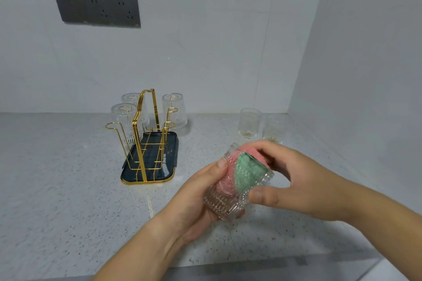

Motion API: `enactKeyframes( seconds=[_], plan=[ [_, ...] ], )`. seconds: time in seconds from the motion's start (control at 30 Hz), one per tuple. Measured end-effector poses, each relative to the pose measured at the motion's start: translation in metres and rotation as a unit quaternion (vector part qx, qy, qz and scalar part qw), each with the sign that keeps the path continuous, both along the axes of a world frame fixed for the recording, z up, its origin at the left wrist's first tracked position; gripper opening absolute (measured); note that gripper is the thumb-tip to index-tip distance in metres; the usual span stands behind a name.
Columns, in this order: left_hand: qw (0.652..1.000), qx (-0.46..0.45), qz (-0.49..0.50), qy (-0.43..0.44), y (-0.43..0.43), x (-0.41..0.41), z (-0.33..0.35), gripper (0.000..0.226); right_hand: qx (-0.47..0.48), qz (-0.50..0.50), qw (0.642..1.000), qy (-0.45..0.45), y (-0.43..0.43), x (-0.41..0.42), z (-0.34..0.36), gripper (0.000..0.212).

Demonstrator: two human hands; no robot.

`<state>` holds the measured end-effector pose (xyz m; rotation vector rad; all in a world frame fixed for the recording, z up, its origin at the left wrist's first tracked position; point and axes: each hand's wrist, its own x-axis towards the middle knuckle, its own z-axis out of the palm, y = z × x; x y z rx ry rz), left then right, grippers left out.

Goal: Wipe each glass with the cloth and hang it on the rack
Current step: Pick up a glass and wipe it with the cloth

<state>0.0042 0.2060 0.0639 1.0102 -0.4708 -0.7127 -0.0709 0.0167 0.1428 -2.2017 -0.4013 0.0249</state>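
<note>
One rack (138, 118) with three glasses (174, 109); two loose glasses (250, 123); one cloth-filled glass (220, 203).

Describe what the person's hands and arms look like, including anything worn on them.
Both are bare. The left hand and the right hand have no gloves, and no rings show on the visible fingers. The left forearm and the right forearm are uncovered to the frame edge: no sleeve, watch or bracelet in view. The visible thumbnails look short and unpainted.

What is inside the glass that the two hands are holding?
A pink and green cloth is stuffed inside the glass. It covers the inner bottom, so anything beneath it cannot be seen.
</note>
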Motion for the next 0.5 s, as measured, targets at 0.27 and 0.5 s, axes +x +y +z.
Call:
enactKeyframes(
  seconds=[0.27,0.5],
  plan=[
    [0.999,0.020,0.022,-0.021,0.002,0.000,-0.004,0.071,-0.042,0.087,0.988,0.122,0.006,-0.004,0.005,0.044],
    [0.998,0.038,-0.001,-0.043,0.000,-0.006,-0.004,0.061,-0.120,0.082,0.981,0.126,0.012,-0.008,-0.003,0.039]
  ],
)
